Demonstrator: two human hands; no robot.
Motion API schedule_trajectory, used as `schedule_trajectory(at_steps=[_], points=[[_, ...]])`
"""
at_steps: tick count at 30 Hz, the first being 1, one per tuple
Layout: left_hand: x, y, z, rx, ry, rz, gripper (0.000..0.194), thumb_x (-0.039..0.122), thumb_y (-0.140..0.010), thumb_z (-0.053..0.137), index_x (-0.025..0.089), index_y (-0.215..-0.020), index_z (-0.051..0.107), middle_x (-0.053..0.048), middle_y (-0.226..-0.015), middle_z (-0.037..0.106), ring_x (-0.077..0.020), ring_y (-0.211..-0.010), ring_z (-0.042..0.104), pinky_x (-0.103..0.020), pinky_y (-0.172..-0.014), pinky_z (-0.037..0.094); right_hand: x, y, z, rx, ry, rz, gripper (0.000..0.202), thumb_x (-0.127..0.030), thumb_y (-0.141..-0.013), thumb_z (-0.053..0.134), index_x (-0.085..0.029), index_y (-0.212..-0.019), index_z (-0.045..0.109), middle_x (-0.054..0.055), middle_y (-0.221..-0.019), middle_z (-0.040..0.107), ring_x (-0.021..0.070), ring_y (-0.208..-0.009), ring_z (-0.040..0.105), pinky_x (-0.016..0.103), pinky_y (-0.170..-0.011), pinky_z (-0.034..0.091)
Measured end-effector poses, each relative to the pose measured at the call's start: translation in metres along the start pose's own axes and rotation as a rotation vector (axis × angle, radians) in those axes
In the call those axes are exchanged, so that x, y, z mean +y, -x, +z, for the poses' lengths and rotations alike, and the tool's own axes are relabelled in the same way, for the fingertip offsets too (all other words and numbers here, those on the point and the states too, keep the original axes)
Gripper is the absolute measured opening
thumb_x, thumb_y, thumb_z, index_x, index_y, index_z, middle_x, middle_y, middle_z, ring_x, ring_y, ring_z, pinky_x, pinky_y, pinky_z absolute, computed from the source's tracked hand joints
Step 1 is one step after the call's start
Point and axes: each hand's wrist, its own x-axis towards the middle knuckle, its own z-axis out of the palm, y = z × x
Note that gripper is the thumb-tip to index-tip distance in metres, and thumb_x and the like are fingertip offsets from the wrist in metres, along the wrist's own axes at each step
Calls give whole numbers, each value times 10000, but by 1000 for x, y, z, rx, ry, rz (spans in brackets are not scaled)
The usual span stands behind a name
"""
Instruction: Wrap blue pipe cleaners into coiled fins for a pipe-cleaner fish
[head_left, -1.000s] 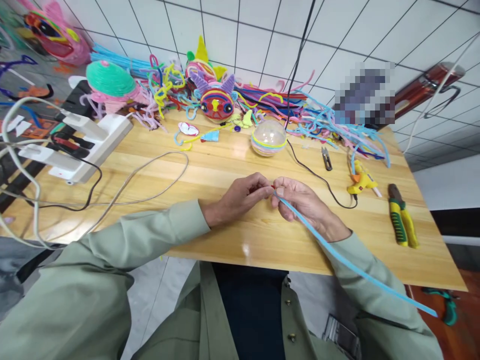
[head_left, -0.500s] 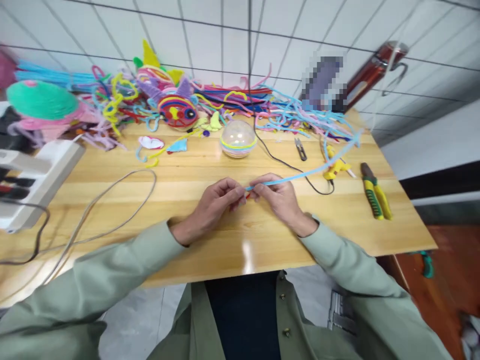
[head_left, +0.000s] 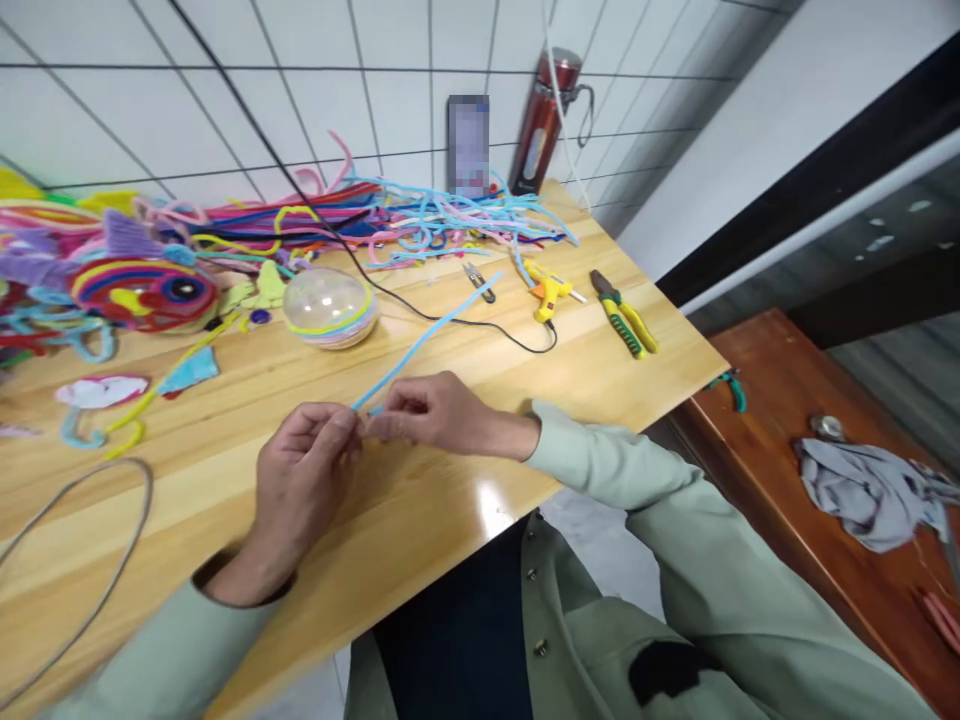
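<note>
A light-blue pipe cleaner slants up and to the right over the table from the fingers. My left hand is closed, pinching its lower end between thumb and index finger. Right beside it, my right hand is also closed, its fingertips on a short blue bit at the same end. What lies between the two sets of fingertips is partly hidden. Behind them stands a clear plastic ball wrapped with yellow, pink and blue strands around its lower half.
A fish-like pipe cleaner figure lies left. Loose pipe cleaners pile along the wall. Thread snips, a yellow glue gun with a black cord and pliers lie right. A phone and red flask stand behind.
The view has turned to the right, so the table things sit further left. The pipe cleaner now rises from my left fingers, and my right hand has shifted to its short end.
</note>
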Motion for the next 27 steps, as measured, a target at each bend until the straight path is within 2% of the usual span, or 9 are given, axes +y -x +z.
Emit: schedule_trajectory(at_steps=[2,5,7,8,10,13,15,22,27], points=[[2,1,-1,48,-45,-27,402,504,-790,977,202,-842,717,12,-695,733,-114,-549,561,-202,-483,430,-5,5,2,12,338,-247,525,-691,-1068,679,-211,-858,716,-12,-765,726,130,-732,657,293,-725,474],[4,4,-4,30,-152,-14,383,461,-743,1017,209,-835,743,26,-709,756,-136,-601,633,-223,-555,527,-16,8,1,69,786,-625,374,-568,-1142,634,-230,-1076,777,32,-1033,818,174,-1007,730,341,-935,510],[4,7,-5,13,-211,56,328,397,-723,1026,226,-807,759,46,-695,751,-147,-623,653,-237,-597,556,-19,7,-2,130,1012,-744,306,-481,-1173,608,-220,-1202,765,55,-1170,816,196,-1142,717,366,-1039,503],[3,8,-6,11,-240,105,294,377,-728,1016,238,-792,766,53,-682,745,-153,-621,654,-244,-600,557,-19,6,-4,146,1095,-773,277,-438,-1185,592,-216,-1215,756,54,-1169,808,196,-1141,712,369,-1046,503],[1,10,-8,4,-313,199,217,371,-767,980,269,-781,788,58,-662,739,-168,-605,650,-264,-591,554,-15,5,-6,153,1187,-806,237,-366,-1201,561,-221,-1172,747,31,-1061,789,175,-1016,704,354,-968,512],[-2,10,-11,-35,-414,276,121,368,-827,929,312,-807,824,56,-669,748,-192,-607,670,-297,-608,574,-4,3,-5,163,1193,-840,233,-303,-1205,543,-215,-1119,741,-4,-900,738,143,-795,639,325,-749,467],[-2,9,-13,-65,-445,299,81,356,-844,913,326,-832,839,56,-681,758,-196,-611,681,-305,-625,587,1,4,-4,166,1170,-839,224,-272,-1200,540,-208,-1136,745,-11,-882,722,132,-753,614,313,-673,423],[-2,12,-9,9,-462,318,127,406,-861,879,308,-803,822,34,-709,791,-206,-630,695,-322,-636,592,-3,10,-7,139,1149,-775,267,-181,-1183,490,-217,-1072,730,-7,-900,713,131,-767,620,308,-635,405],[-3,11,-7,-23,-382,266,139,396,-843,907,292,-834,815,25,-733,795,-197,-629,680,-309,-617,586,-10,17,-7,180,1142,-710,246,-192,-1169,515,-203,-1026,715,-9,-846,683,131,-703,611,332,-567,349]])
